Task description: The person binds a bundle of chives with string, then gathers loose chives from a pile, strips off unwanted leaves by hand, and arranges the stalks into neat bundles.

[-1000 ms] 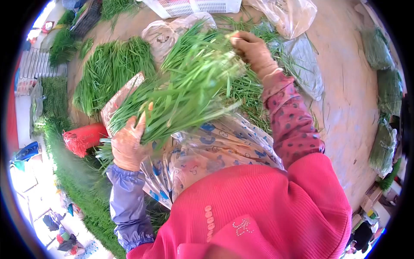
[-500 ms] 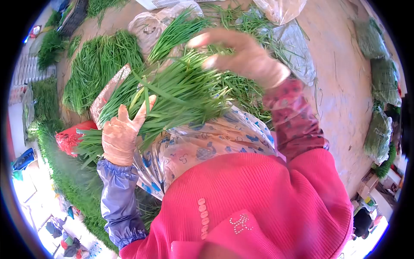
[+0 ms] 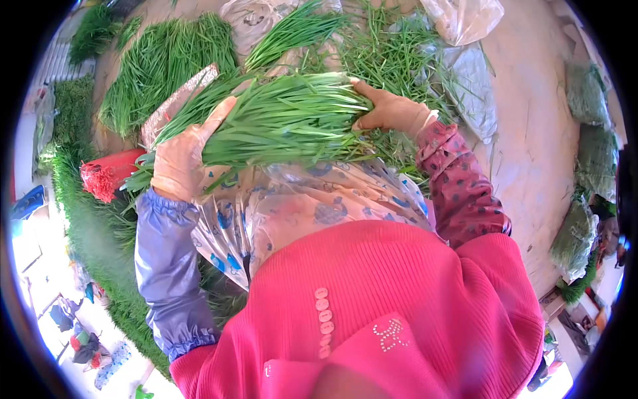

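A thick bunch of garlic chives [image 3: 286, 120] lies crosswise over my lap, leaf tips to the left and pale cut ends to the right. My gloved left hand [image 3: 183, 156] is wrapped round the leafy end, its thumb on top. At the other end my gloved right hand [image 3: 392, 114] grips the pale stems, with thumb and fingers on either side; part of its fingers is hidden behind the bunch. Beneath the chives, a clear plastic apron with blue prints [image 3: 319, 199] covers my legs. Just beyond my left hand a speckled board [image 3: 178, 105] sticks up at a slant.
A large heap of chives [image 3: 169, 73] lies at the upper left, with a smaller bunch [image 3: 296, 36] beside it. Loose stems [image 3: 392, 53] are scattered ahead near a plastic sheet [image 3: 472, 86]. A red bundle of ties [image 3: 100, 179] sits left. Several bagged bundles [image 3: 588, 100] line the right.
My right hand has come down from above the chives and closed on their stem ends. My left hand has closed round the leafy end, and the bunch now lies straighter.
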Demonstrator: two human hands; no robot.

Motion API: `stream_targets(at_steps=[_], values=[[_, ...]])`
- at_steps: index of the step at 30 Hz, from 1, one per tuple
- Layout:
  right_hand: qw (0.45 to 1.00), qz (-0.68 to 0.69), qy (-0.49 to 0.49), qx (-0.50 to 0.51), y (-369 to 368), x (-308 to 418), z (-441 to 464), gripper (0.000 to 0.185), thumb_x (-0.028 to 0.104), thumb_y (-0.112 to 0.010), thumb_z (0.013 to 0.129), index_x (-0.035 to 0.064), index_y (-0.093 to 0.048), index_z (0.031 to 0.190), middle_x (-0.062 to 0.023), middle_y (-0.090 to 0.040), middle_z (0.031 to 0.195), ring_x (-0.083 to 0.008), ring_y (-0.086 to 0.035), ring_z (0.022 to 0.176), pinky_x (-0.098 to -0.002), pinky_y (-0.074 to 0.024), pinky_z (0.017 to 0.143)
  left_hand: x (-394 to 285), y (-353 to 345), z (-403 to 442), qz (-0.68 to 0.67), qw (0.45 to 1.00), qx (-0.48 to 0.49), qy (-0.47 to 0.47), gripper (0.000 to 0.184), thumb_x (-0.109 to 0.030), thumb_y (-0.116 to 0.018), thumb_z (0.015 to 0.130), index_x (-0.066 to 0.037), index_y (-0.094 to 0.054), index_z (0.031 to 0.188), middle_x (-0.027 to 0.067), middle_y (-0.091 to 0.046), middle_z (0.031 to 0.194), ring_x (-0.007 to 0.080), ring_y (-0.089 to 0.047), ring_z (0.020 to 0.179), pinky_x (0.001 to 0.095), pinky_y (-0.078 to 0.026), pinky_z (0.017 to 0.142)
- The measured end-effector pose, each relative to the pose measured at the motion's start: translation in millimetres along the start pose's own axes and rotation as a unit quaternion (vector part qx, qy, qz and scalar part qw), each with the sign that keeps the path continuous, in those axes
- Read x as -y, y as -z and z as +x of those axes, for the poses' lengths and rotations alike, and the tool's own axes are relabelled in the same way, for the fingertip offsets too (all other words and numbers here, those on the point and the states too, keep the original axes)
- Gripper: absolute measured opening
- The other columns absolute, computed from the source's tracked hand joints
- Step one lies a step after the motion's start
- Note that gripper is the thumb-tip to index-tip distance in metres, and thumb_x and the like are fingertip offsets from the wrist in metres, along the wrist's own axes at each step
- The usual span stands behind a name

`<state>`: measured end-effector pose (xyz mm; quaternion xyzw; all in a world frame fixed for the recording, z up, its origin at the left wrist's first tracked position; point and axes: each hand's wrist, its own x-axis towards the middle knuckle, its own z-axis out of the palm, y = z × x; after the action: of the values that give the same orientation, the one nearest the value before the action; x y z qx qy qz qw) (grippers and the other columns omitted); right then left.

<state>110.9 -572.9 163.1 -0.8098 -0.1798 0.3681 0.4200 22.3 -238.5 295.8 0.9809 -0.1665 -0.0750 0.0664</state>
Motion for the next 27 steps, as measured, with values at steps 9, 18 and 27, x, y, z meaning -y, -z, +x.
stream_targets(at_steps=[9, 18, 27], values=[[0.993, -0.047, 0.078, -0.076, 41, -4, -13, 0.052, 0.010, -0.066, 0.079, 0.0057, -0.051, 0.128, -0.0082, -0.066, 0.097, -0.0146, -0.059, 0.089, -0.0279, -0.0469, 0.083, 33, -28, -2, -0.292, 0.950, 0.113, -0.028, 0.067, -0.012, -0.072, 0.075, -0.005, -0.045, 0.136, 0.0109, -0.059, 0.123, 0.0204, -0.058, 0.110, 0.0301, -0.043, 0.096], [0.906, -0.043, -0.140, -0.398, 132, -83, -32, 0.038, 0.031, -0.065, 0.084, 0.0069, -0.063, 0.113, -0.0139, -0.068, 0.087, -0.0197, -0.062, 0.082, -0.0330, -0.0479, 0.078, 69, -27, -4, -0.014, 0.940, 0.047, -0.339, 0.051, -0.002, -0.065, 0.075, 0.000, -0.052, 0.124, 0.0045, -0.065, 0.111, 0.0126, -0.059, 0.100, 0.0276, -0.042, 0.098], [0.886, -0.350, 0.046, -0.301, 88, 24, -40, 0.063, 0.033, -0.073, 0.074, 0.0063, -0.052, 0.127, -0.0220, -0.044, 0.137, -0.0322, -0.043, 0.127, -0.0403, -0.0345, 0.104, 67, -34, -12, -0.493, 0.836, 0.199, 0.140, 0.065, 0.005, -0.070, 0.063, 0.002, -0.049, 0.126, 0.0087, -0.062, 0.114, 0.0127, -0.058, 0.096, 0.0286, -0.048, 0.086]])
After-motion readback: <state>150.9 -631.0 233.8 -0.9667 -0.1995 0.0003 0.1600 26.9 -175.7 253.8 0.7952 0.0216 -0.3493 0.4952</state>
